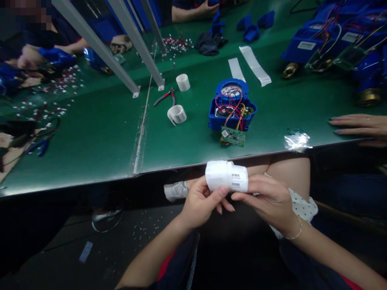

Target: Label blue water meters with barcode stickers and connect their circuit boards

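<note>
Both hands hold a white roll of barcode labels [220,174] over my lap, just in front of the table edge. My left hand [201,201] grips the roll's left side, thumb across its front. The fingers and thumb of my right hand [272,199] pinch its right end, beside two printed barcodes. Beyond the roll, a blue meter housing [214,121] stands uncovered on the table, with coloured wires spilling out. A green circuit board [234,137] hangs by wires at its front. Its round blue lid [222,85] is tilted up behind.
Two smaller label rolls [183,82] and red-grey cutters [169,96] lie left of the housing. Label strips [255,66] lie behind it. More blue meters [308,44] crowd the right. Another person's hand [359,125] rests at the right edge. Metal posts [133,40] rise at left.
</note>
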Motion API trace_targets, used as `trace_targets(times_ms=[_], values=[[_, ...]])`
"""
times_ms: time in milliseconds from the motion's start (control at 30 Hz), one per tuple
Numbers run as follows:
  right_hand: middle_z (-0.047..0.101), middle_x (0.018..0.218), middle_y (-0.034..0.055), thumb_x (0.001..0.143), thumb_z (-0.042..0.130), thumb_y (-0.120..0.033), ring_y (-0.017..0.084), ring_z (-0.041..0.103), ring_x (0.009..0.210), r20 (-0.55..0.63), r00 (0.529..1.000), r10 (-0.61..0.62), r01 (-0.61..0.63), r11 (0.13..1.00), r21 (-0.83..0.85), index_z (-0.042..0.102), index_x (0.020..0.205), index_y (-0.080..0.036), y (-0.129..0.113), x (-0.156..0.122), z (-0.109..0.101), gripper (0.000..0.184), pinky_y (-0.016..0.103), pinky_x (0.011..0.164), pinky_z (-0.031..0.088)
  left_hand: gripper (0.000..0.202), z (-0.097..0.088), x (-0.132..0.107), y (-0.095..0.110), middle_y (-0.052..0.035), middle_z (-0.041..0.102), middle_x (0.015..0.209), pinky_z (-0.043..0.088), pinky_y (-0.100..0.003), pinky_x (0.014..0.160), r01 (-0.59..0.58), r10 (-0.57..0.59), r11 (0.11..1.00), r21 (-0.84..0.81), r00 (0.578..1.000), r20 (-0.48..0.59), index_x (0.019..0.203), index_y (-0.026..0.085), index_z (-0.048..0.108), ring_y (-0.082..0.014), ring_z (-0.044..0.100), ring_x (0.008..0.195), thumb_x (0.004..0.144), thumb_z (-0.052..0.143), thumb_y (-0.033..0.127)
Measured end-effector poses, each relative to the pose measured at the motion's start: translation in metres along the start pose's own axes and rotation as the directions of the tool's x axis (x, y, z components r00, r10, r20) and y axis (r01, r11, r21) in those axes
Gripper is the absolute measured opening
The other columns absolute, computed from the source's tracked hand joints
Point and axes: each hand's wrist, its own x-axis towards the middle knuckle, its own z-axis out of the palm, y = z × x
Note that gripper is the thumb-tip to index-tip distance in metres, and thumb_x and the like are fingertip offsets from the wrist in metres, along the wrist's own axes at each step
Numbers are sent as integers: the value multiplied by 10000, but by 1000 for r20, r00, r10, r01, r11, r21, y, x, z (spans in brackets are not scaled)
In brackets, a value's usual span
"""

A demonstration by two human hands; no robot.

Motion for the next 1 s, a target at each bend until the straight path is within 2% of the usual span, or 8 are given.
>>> trace_targets(times_ms=[167, 300, 400, 467, 533, 600, 800, 1000], values=[[791, 884, 36, 874, 813, -252, 195, 755, 798, -14, 984, 180, -179, 982, 68, 816, 891, -241, 0, 0, 5, 20, 295, 718, 633, 415, 0, 2, -7, -62, 757, 722, 481, -167, 419, 2, -2, 1000, -2, 996, -85, 1033, 127, 701, -163, 722, 559, 905, 739, 519], [777, 940, 40, 832, 853, -246, 194, 736, 829, -55, 993, 107, -110, 993, -44, 785, 981, -239, 2, -2, 6, 165, 294, 704, 616, 354, 0, 1, -8, -63, 770, 724, 514, -174, 464, -67, 69, 997, 25, 992, -108, 1037, 135, 726, -165, 739, 598, 938, 718, 475], [714, 1037, 69, 795, 871, -244, 197, 683, 878, -201, 979, 44, -69, 991, -116, 716, 1090, -219, 2, 1, 0, 334, 293, 645, 583, 323, 1, -1, -5, -77, 781, 733, 549, -194, 520, -128, 138, 988, 89, 983, -121, 1006, 133, 751, -175, 753, 637, 950, 710, 448], [683, 1157, 100, 812, 838, -230, 236, 666, 1026, -225, 974, -10, -33, 982, -187, 687, 1159, -207, 0, 5, -4, 379, 361, 797, 605, 318, 1, -2, -4, -87, 792, 772, 571, -222, 555, -154, 174, 976, 152, 976, -132, 991, 137, 771, -189, 761, 667, 946, 713, 446], [681, 1243, 110, 844, 796, -204, 271, 646, 1169, -145, 989, -41, 7, 973, -231, 689, 1187, -199, -2, 10, -6, 360, 450, 1002, 561, 288, -1, -3, -5, -83, 799, 813, 596, -255, 621, -198, 232, 952, 235, 964, -130, 974, 157, 791, -196, 763, 711, 945, 715, 434], [717, 1220, 87, 870, 766, -165, 260, 670, 1171, -72, 997, -36, 21, 980, -197, 707, 1168, -206, -4, 12, -5, 306, 455, 1056, 540, 243, -4, -5, -8, -75, 806, 887, 616, -293, 717, -250, 304, 914, 318, 943, -132, 991, 194, 806, -207, 766, 791, 942, 721, 416], [779, 1095, 27, 874, 782, -120, 205, 743, 1006, -133, 990, 48, -60, 994, -87, 739, 1108, -238, -8, 12, 5, 266, 368, 915, 614, 208, -10, -7, -14, -68, 795, 1068, 597, -400, 956, -283, 360, 877, 389, 922, -140, 1105, 263, 802, -246, 745, 1016, 959, 700, 372], [800, 1040, 0, 857, 816, -139, 163, 765, 830, -159, 987, -22, -16, 973, -229, 744, 1139, -251, -7, 9, 6, 313, 293, 784, 631, 200, -7, -7, -12, -66, 797, 968, 603, -400, 941, -264, 332, 899, 349, 931, -152, 1071, 252, 809, -235, 752, 936, 962, 696, 374]])
